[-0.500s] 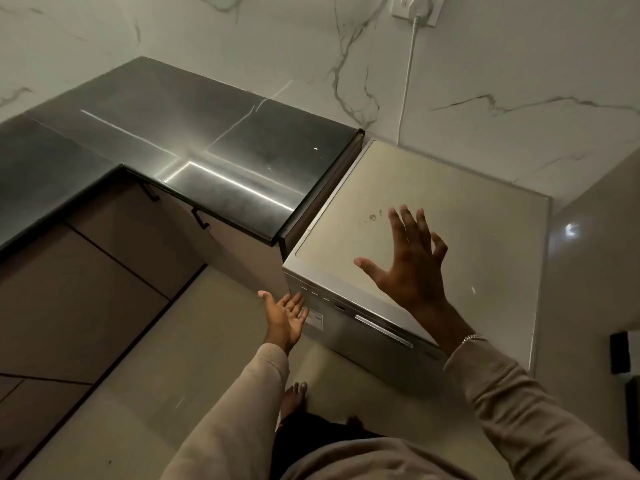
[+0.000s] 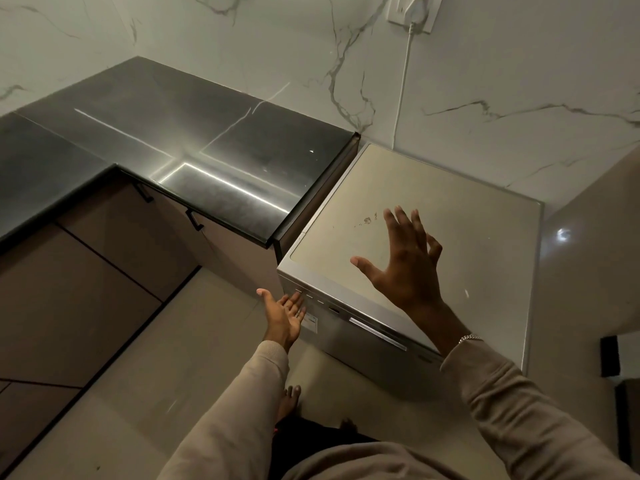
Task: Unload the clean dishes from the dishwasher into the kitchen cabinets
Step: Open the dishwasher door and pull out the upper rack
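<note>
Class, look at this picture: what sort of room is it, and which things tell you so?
Most likely a home kitchen: a dark countertop over cabinets, with a closed dishwasher beside them.

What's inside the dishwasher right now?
Cannot be seen: the dishwasher door is shut, hiding any dishes. Only its bare top, smudged near the right hand, and the front controls by the left hand show.

Grey veins are running across the white marble wall, a glossy black countertop is catching pale streaks at ten o'clock, the dishwasher is showing dull silver-beige, and both sleeves are showing soft beige.
</note>
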